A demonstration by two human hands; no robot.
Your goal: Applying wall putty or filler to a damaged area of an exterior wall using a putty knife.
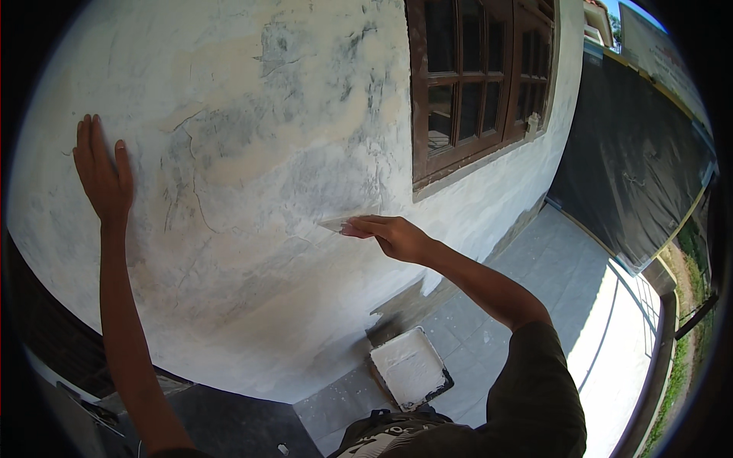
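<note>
My left hand (103, 169) lies flat on the wall (252, 153), its fingers stretched upward. The wall is white and cream, with grey patches and a thin crack running down between my hands. In my right hand (397, 237) is a putty knife (337, 222), pinched between thumb and fingers. Its thin, pale blade meets the wall below and left of the window, or comes very near it. The handle is mostly hidden in my grip.
A brown-framed window (477, 80) is set in the wall at upper right. On the grey tiled floor (496, 328) stands a tray (408, 366) of white paint or filler, close to my body. Dark sheeting (630, 153) hangs at the right.
</note>
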